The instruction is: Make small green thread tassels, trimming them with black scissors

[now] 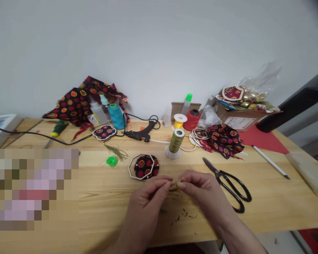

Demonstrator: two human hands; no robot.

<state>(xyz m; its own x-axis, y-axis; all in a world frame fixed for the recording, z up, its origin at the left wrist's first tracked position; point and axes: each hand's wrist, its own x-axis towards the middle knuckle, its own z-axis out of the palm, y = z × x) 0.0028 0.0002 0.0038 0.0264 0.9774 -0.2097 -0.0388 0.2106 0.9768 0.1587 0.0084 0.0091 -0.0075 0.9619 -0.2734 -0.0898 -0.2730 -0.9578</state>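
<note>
My left hand (149,195) and my right hand (201,187) meet fingertip to fingertip over the wooden table (100,215). Both pinch a small tan bundle of thread or fibre (174,186) between them; most of it is hidden by the fingers. Just beyond the hands lies an octagonal wooden frame with a round black-and-red patterned fabric piece (143,166) on it. A spool of olive-green thread (175,142) stands upright behind that. Black scissors (229,183) lie shut to the right of my right hand. Short dark thread clippings (184,214) are scattered below the hands.
A black glue gun (141,134), teal, yellow and red spools, bottles and patterned cloth (81,100) line the back edge. More patterned fabric (222,139), wooden rings, a cardboard box (240,121), red paper and a white pencil (270,161) sit right. A green cap (111,161) lies left.
</note>
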